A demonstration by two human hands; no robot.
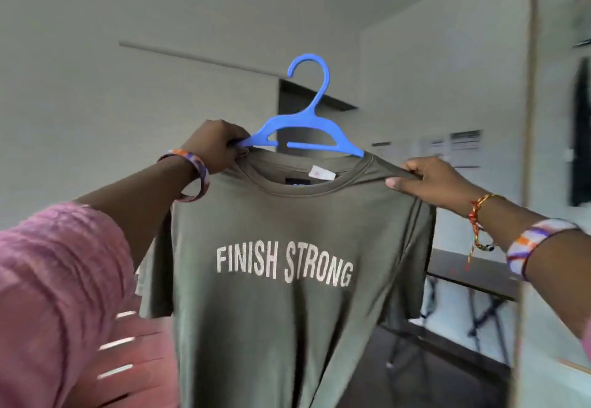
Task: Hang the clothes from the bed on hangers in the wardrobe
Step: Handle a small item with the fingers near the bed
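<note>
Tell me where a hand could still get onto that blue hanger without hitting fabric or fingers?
Free: the hook and neck of the blue hanger, bare above the olive T-shirt, plus the open slot under its top bar. Crowded: the left end, gripped with the collar by the left hand, and the right tip, buried in the shoulder the right hand pinches.

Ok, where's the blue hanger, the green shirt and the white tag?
blue hanger (pixel 315 95): head view, on its neck.
green shirt (pixel 281 327): head view, chest below the letters.
white tag (pixel 323 173): head view, its middle, inside the collar.
</note>
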